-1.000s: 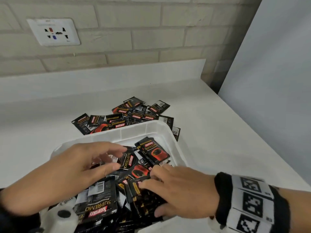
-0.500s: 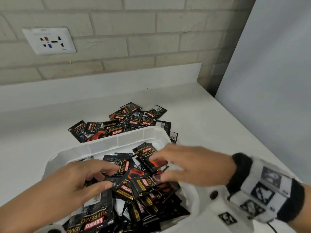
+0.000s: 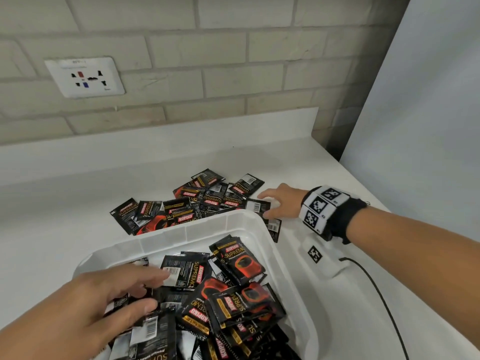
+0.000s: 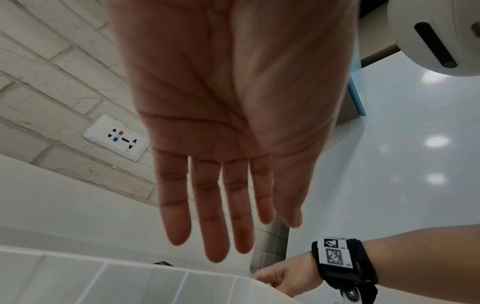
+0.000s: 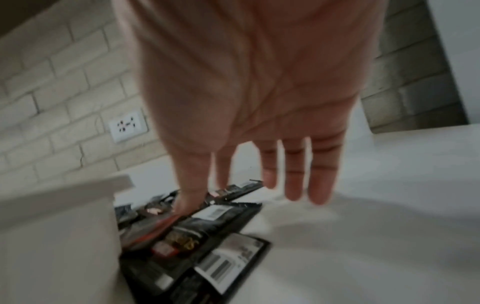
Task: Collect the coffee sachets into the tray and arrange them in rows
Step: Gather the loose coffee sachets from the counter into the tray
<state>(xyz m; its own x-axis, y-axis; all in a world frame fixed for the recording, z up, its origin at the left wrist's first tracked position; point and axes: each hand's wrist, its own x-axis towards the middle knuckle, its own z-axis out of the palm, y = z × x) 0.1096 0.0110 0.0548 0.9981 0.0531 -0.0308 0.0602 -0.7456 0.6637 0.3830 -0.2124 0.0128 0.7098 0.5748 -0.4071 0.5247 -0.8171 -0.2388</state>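
Note:
The white tray [image 3: 187, 231] holds a loose heap of black and red coffee sachets [image 3: 233, 297], lying at all angles. My left hand [image 3: 155, 289] lies flat over the heap's left side. In the left wrist view the left hand [image 4: 276, 205] shows straight fingers holding nothing, above the tray's far wall [image 4: 130, 283]. More sachets [image 3: 187, 206] lie piled on the counter behind the tray. My right hand [image 3: 267, 206] reaches to that pile's right end, fingers spread. The right wrist view is blurred: the right hand [image 5: 206, 185] is open, its thumb down on the sachets [image 5: 207, 236] beside the tray wall [image 5: 52, 226].
A white counter [image 3: 65, 224] runs to a brick wall with a socket plate [image 3: 84, 77]. A white device with a square marker [image 3: 319, 258] and its black cable [image 3: 376, 289] lie right of the tray. A tall white panel [image 3: 428, 126] closes the right side.
My right hand left the tray's sachets, crossed the far right corner and now reaches the pile on the counter. My left hand stayed over the sachets in the tray.

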